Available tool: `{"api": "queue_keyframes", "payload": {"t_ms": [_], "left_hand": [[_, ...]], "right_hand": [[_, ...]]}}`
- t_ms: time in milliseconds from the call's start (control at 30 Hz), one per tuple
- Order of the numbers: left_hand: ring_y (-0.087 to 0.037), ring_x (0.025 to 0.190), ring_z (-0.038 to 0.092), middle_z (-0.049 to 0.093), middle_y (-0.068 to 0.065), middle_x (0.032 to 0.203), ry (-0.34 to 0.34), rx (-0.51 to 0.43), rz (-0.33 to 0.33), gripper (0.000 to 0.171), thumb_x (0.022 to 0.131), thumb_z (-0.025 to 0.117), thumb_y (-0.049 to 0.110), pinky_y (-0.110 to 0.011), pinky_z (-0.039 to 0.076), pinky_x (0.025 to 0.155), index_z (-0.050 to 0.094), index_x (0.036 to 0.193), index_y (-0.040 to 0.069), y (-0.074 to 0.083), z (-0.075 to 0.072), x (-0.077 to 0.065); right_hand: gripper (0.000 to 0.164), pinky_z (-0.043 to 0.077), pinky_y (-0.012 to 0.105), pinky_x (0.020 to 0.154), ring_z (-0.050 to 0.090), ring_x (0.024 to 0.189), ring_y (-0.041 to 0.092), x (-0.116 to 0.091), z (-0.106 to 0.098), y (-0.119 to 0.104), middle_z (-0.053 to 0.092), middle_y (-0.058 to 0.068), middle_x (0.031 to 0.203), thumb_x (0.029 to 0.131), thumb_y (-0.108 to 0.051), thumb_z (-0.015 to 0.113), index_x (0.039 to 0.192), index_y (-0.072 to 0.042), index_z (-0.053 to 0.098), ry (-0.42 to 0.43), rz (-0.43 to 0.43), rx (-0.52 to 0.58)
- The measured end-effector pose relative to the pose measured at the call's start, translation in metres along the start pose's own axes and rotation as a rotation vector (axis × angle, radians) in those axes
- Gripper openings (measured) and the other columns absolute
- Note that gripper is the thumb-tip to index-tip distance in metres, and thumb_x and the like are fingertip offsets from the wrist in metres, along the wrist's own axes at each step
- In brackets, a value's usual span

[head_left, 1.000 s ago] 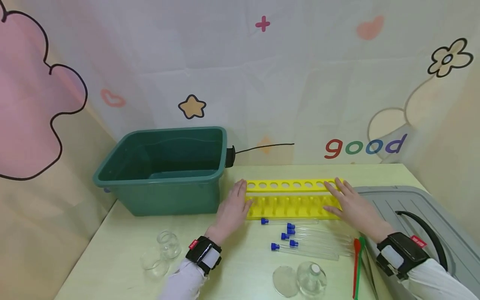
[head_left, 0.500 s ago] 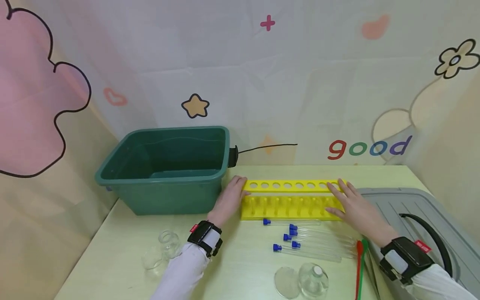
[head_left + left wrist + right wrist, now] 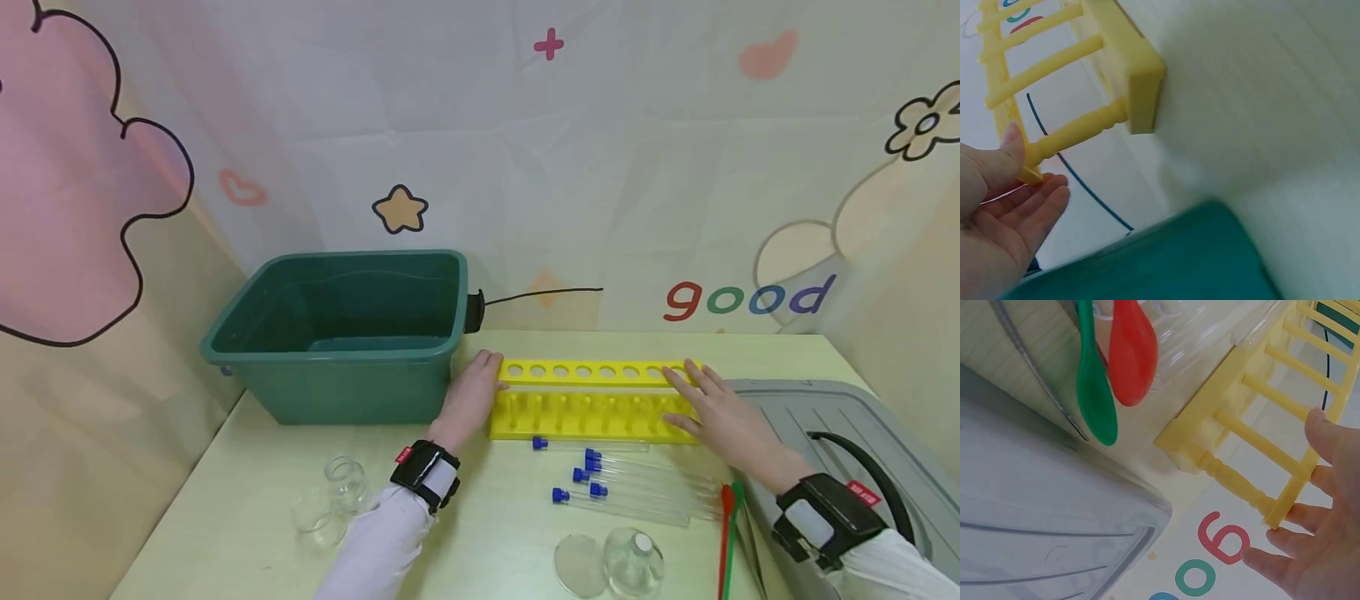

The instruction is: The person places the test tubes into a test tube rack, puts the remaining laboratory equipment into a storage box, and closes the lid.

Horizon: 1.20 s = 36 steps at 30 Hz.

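A yellow test tube rack (image 3: 592, 415) stands upright along the back of the table. At its left end my left hand (image 3: 468, 400) pinches the top rail, thumb in front and fingers behind, as the left wrist view shows. My right hand (image 3: 723, 421) rests at the rack's right end with fingers straight and spread over the top rail; in the right wrist view its fingertips (image 3: 1277, 539) lie by the rail's end. Several clear test tubes (image 3: 637, 505) with blue caps lie in front of the rack, their caps pointing left.
A green bin (image 3: 352, 387) stands left of the rack. A grey lid (image 3: 795, 417) with a black handle lies at right. Red (image 3: 1135, 359) and green (image 3: 1097, 406) spoons, a round glass bottle (image 3: 633, 567), a clear disc (image 3: 579, 567) and glass jars (image 3: 347, 483) lie nearer.
My left hand has shifted from the front of the rack's left end up onto its top rail. The right hand keeps its place. The head view has turned slightly left.
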<state>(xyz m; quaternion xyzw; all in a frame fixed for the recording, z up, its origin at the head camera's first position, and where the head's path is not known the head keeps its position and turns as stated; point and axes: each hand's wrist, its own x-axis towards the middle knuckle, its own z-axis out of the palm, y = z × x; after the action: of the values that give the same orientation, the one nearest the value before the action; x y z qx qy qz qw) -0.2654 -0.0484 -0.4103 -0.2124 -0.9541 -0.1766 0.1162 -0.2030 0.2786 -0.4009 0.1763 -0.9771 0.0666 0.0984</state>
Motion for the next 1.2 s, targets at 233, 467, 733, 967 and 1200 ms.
{"api": "queue_keyframes", "payload": {"t_ms": [233,467,733,967,1200], "left_hand": [[-0.017,0.082,0.047,0.049,-0.009,0.101,-0.013,0.053,0.006,0.040,0.085,0.062,0.014,-0.024,0.043,0.080,0.052,0.121,0.000,0.003,-0.003,0.003],[-0.017,0.083,0.047,0.049,-0.009,0.103,-0.023,0.047,-0.007,0.040,0.085,0.061,0.015,-0.024,0.043,0.081,0.052,0.122,0.002,0.005,-0.003,0.002],[-0.017,0.084,0.048,0.049,-0.008,0.104,-0.074,0.051,-0.037,0.040,0.084,0.062,0.016,-0.025,0.042,0.082,0.053,0.121,0.003,0.006,-0.007,0.007],[-0.017,0.081,0.047,0.049,-0.008,0.100,-0.094,0.096,-0.021,0.038,0.084,0.063,0.017,-0.023,0.043,0.078,0.054,0.118,0.003,0.008,-0.012,0.009],[-0.017,0.081,0.047,0.050,-0.008,0.102,-0.094,0.115,-0.024,0.038,0.084,0.064,0.018,-0.023,0.044,0.077,0.055,0.117,0.003,0.008,-0.013,0.009]], "right_hand": [[0.059,0.034,0.062,0.080,0.031,0.112,0.054,0.007,-0.005,-0.001,0.032,0.035,0.128,0.082,-0.026,0.067,0.128,0.002,0.044,0.004,-0.005,-0.033],[0.052,0.038,0.056,0.081,0.044,0.102,0.044,0.021,-0.024,-0.023,0.047,0.028,0.114,0.080,-0.023,0.069,0.120,0.003,0.050,0.107,-0.039,-0.041],[0.019,0.048,0.027,0.058,0.054,0.070,0.018,0.038,-0.031,-0.074,0.060,0.005,0.081,0.077,-0.009,0.072,0.093,-0.003,0.064,0.220,-0.356,0.022],[0.008,0.042,0.019,0.055,0.045,0.056,0.008,0.050,-0.014,-0.108,0.049,-0.008,0.067,0.082,-0.013,0.067,0.085,-0.011,0.061,0.034,-0.583,0.029],[0.011,0.040,0.018,0.053,0.040,0.052,0.009,0.062,0.008,-0.123,0.042,-0.007,0.062,0.080,-0.012,0.069,0.078,-0.009,0.059,-0.112,-0.665,-0.011]]}}
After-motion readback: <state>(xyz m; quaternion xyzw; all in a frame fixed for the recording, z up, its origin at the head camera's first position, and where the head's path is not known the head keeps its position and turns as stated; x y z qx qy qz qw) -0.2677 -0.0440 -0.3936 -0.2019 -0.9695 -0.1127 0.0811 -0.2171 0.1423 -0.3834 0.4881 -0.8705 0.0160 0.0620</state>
